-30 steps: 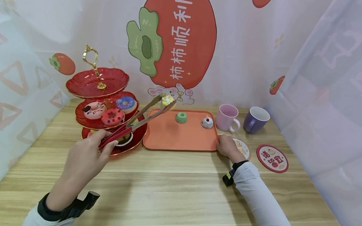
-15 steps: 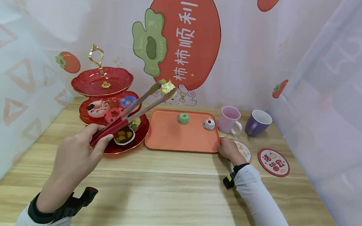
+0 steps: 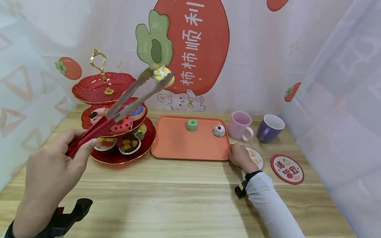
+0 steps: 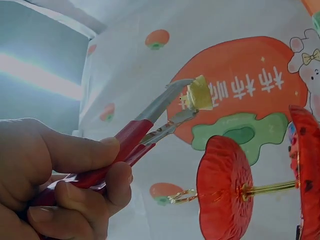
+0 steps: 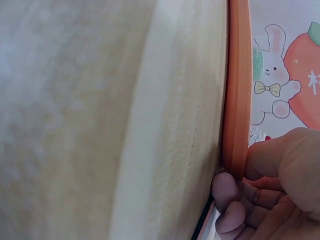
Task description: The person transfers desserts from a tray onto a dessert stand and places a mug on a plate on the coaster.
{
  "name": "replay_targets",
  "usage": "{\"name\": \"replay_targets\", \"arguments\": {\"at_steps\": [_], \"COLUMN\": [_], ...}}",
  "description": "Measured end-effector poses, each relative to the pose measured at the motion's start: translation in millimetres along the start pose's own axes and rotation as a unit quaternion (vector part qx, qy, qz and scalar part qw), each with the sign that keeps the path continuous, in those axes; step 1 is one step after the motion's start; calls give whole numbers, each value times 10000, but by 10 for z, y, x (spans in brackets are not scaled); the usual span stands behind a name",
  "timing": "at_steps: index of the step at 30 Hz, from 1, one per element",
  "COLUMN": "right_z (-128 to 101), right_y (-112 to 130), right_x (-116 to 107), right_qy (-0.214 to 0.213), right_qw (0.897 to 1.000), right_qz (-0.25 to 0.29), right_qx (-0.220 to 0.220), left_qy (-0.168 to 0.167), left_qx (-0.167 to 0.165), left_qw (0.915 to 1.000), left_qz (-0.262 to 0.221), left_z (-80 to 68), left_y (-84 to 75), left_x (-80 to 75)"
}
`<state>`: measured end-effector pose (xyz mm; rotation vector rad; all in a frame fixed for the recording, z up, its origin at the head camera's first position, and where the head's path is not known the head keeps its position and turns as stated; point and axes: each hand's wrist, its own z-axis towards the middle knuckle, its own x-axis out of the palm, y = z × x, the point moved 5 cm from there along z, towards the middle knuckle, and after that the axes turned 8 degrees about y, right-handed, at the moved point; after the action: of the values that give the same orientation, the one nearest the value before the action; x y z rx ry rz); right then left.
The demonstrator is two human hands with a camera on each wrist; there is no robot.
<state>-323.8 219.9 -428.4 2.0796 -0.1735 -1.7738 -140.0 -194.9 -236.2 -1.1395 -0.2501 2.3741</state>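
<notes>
Tongs (image 3: 121, 106) lift cake (image 3: 162, 73) above tiered stand (image 3: 109, 130).

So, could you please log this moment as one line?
left hand: grips tongs | tongs: pinch yellow cake, raised beside tiered stand | right hand: holds orange tray corner

In the head view my left hand (image 3: 51, 170) covers the near ends of the red-handled tongs (image 3: 115, 111), whose arms cross and hide parts of the doughnuts (image 3: 124, 123) on the stand's middle tier. The right wrist view cuts off my right hand (image 5: 272, 192) at its edges and shows only the orange tray (image 5: 237, 95) rim. The left wrist view is too blurred to tell details of the yellow cake (image 4: 199, 94).
</notes>
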Motion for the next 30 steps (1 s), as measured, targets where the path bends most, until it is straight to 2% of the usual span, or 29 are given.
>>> {"name": "replay_targets", "arguments": {"at_steps": [5,9,13,16,19,26,30], "right_z": [-4,-3,11,25,28,24,18], "right_y": [2,-1,-7,-16,-22,-26,-23], "right_x": [3,4,5,-1,-15,-6,-2], "right_qy": [2,-34,-48,-53,-53,-10,12], "right_qw": [10000,10000,9999,9999,9999,9999,10000], "right_qz": [-24,-76,-107,-91,-106,-38,0], "right_qx": [21,-51,-127,-120,-103,-107,-77], "left_qy": [-160,-203,-236,-272,-228,105,73], "left_qx": [-149,-404,-924,-1358,-1592,-1869,-1809], "left_qw": [9997,9982,9941,9896,9864,9796,9805], "left_qz": [94,389,522,394,337,735,760], "left_z": [-10,-29,-81,-114,-121,-131,-150], "left_y": [40,132,268,343,365,353,374], "left_x": [-92,-154,-211,-241,-246,-217,-210]}}
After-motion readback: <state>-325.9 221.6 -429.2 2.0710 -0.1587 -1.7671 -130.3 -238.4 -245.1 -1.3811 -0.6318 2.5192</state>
